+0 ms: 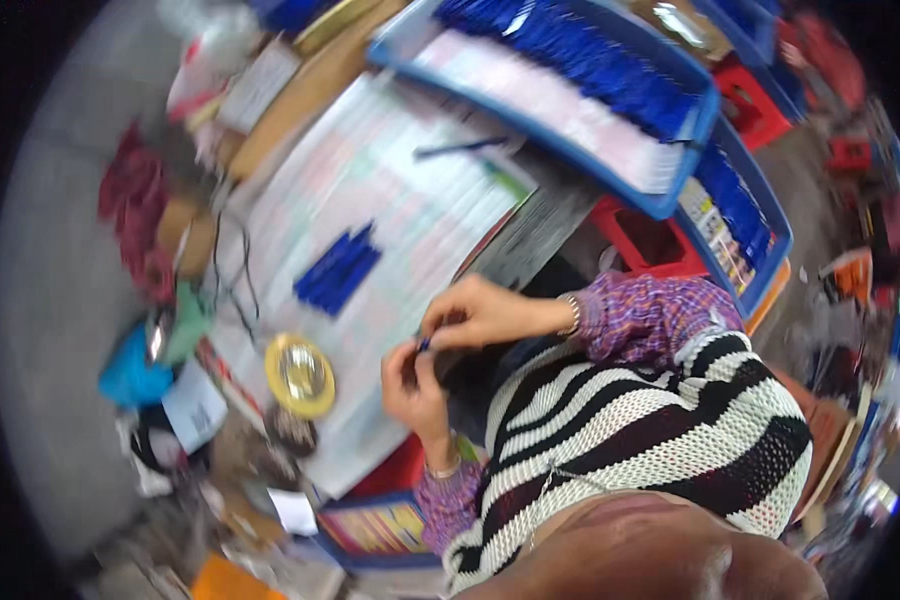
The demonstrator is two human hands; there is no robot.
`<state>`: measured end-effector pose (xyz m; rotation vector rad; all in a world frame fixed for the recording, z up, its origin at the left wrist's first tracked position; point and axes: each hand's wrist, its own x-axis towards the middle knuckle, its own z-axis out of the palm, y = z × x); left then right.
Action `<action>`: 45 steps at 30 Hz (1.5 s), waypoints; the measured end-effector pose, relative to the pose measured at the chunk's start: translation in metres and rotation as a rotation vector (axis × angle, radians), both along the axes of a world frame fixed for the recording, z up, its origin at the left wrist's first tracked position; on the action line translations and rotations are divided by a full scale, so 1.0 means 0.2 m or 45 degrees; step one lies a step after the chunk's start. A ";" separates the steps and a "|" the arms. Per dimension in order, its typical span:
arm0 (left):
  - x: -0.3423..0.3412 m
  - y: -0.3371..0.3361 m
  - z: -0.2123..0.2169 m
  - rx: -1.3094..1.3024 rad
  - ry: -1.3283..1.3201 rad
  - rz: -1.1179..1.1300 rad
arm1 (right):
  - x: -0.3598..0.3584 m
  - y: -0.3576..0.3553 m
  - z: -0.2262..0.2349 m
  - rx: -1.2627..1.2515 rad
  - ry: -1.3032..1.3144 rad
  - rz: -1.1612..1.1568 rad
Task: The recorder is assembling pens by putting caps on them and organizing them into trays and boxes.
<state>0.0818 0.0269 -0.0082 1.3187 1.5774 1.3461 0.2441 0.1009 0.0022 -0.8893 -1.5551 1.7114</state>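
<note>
Over to the head view, looking down: pinching a small dark-blue piece [423,344] between the fingertips of the right hand [478,312] and the left hand [416,392], right at the near edge of a flat white tabletop [370,350] mottled with faint pink and green

Curling the fingers inward on both sides, tips closed on that little piece, too blurred to tell its exact shape

Wearing purple checked sleeves [660,310], a linked bracelet [573,313] at the right wrist, and a holey black-and-white striped knit top [630,430]

Now scanning the tabletop: spotting a loose bundle of slim blue sticks [337,272], a round yellow dish [310,409] with a shiny metallic middle near the left hand, and farther off a straight, dark, pen-like rod [460,149]

Beyond that, seeing a smooth-rimmed blue plastic tray [708,115] packed with slender blue pieces [580,55], then a second blue tray [782,238] beside glossy red plastic [692,262]
</note>
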 end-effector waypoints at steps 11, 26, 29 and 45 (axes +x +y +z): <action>0.14 0.06 0.00 0.003 -0.194 -0.215 | 0.16 -0.06 -0.01 0.254 0.114 -0.204; 0.17 0.05 0.01 -0.105 -0.047 -0.389 | 1.15 -0.45 0.30 -0.419 0.259 -0.883; 0.15 0.05 -0.02 -0.115 -0.009 -0.387 | 1.46 -0.52 0.09 -0.448 -0.032 -1.176; 0.21 0.05 -0.05 -0.137 0.246 -0.369 | 2.37 -0.24 -0.64 -0.527 -0.449 -1.878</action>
